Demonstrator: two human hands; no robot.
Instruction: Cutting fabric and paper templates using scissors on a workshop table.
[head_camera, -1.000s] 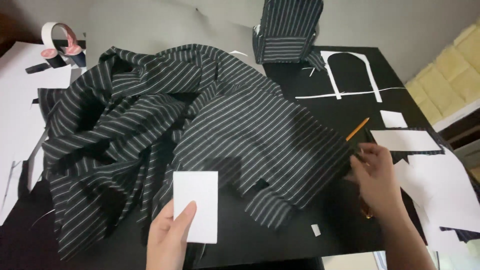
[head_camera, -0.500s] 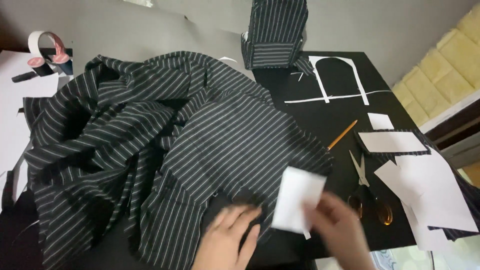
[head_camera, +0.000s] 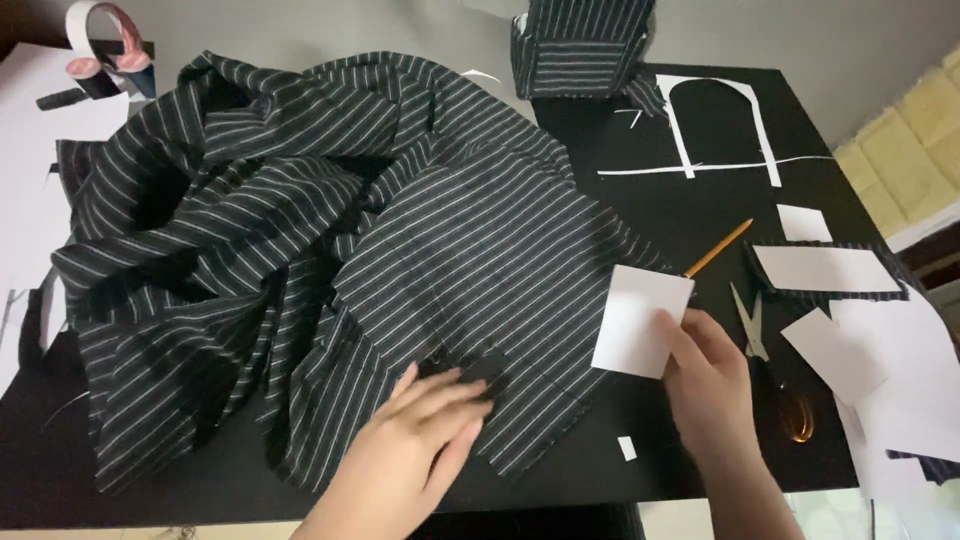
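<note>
- The striped fabric (head_camera: 330, 250) is spread in loose folds over most of the black table (head_camera: 880, 200), and it serves as the landmark here.
- The left hand (head_camera: 410, 455) is laid flat, fingers spread and open, on the near edge of the fabric; nothing is gripped, the cloth is only pressed down.
- The white paper piece (head_camera: 640, 320) is pinched at its lower right corner by the right hand (head_camera: 710, 385), thumb against fingers, just off the fabric's right edge.
- For a clean result, the patch under the left palm is best smoothed until the stripes run straight and no fold is trapped beneath.
- The paper should probably be lowered flat onto that smoothed patch, its edges squared to the stripes.
- The scissors (head_camera: 765, 360) and the pencil (head_camera: 718, 248) lie to the right of the fabric, near the right hand.
</note>
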